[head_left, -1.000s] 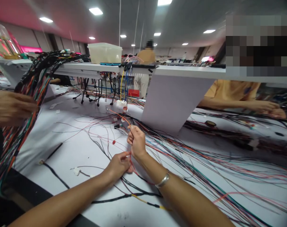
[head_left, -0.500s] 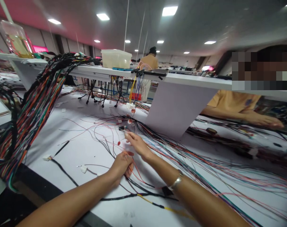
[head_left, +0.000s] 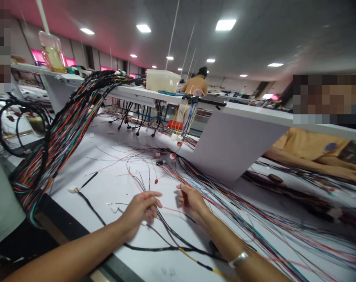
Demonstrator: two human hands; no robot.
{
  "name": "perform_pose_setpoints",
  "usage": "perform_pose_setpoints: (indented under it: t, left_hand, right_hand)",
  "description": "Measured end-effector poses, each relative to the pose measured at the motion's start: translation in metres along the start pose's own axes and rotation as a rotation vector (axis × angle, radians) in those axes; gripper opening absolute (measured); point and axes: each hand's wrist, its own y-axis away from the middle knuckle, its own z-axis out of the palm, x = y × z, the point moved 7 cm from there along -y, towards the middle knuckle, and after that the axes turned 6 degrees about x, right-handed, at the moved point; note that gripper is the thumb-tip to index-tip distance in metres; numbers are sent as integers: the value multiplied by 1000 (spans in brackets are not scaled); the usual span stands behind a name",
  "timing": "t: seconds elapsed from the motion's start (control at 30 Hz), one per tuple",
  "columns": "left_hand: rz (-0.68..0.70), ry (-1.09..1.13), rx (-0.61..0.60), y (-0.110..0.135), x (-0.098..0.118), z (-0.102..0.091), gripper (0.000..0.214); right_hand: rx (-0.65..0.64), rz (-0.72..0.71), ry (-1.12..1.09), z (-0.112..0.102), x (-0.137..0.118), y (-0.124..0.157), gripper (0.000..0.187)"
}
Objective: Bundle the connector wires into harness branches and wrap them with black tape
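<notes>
My left hand [head_left: 142,209] is low over the white table, index finger stretched out and the others loosely curled, beside a bundle of thin dark wires [head_left: 163,221]. It does not appear to grip them. To its right, my right hand [head_left: 193,201] is closed in a pinch on a thin red wire [head_left: 172,210], which spans the gap between the hands; its tip in the fingers is hidden. A small red connector [head_left: 156,181] lies beyond my hands, with a black connector [head_left: 159,163] farther back. A white connector [head_left: 115,210] is just left of my left hand.
A thick harness bundle [head_left: 74,129] hangs over the shelf at left. Long loose wires [head_left: 254,219] run across the table to the right. A white panel [head_left: 236,145] supports the shelf, which holds a plastic tub [head_left: 162,81]. Across the table, a co-worker's arms [head_left: 318,168] reach over other wires.
My left hand has loosened from the wires and its fingers have spread. My right hand has drawn back toward me from near the black connector. The view has shifted left.
</notes>
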Motion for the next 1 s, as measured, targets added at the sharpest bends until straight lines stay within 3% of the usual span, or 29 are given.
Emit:
perform_pose_setpoints:
  t: [0.1,0.2,0.27,0.33,0.4,0.5,0.6,0.67,0.77,0.87,0.93,1.0]
  left_hand:
    - [252,189,204,9,42,-44,25]
    - [386,255,359,11,75,-88,19]
    - [341,224,340,7,84,-103,19]
    - [209,149,233,2,82,-102,21]
    - [107,62,116,0,75,-89,24]
    - [89,-51,47,-3,67,-64,27]
    - [118,-108,90,-7,62,-51,29]
    - [138,-134,118,-6,62,-54,30]
    - [175,-240,159,8,66,-78,21]
    - [314,-649,316,30,72,-111,15]
    - [356,-926,348,40,67,-117,17]
    - [336,-1056,375,43,57,-117,22]
  right_hand:
    - [6,-21,109,-5,2,-4,19]
    - [-8,-84,257,-8,-7,-2,17]
    - [9,-176,347,-6,-24,1,13]
    - [46,-304,400,7,-49,7,15]
    - [37,-508,466,38,-77,20,24]
    - [-132,-885,610,119,-105,49,24]
    - [-291,-886,558,183,-103,55,15]
    - [-356,-822,501,205,-95,49,10]
    - [-351,-767,452,202,-86,35,22]
    - [-334,-727,457,186,-74,23,28]
    - [-349,-720,481,181,-65,20,27]
    - [-374,-724,500,182,-56,21,25]
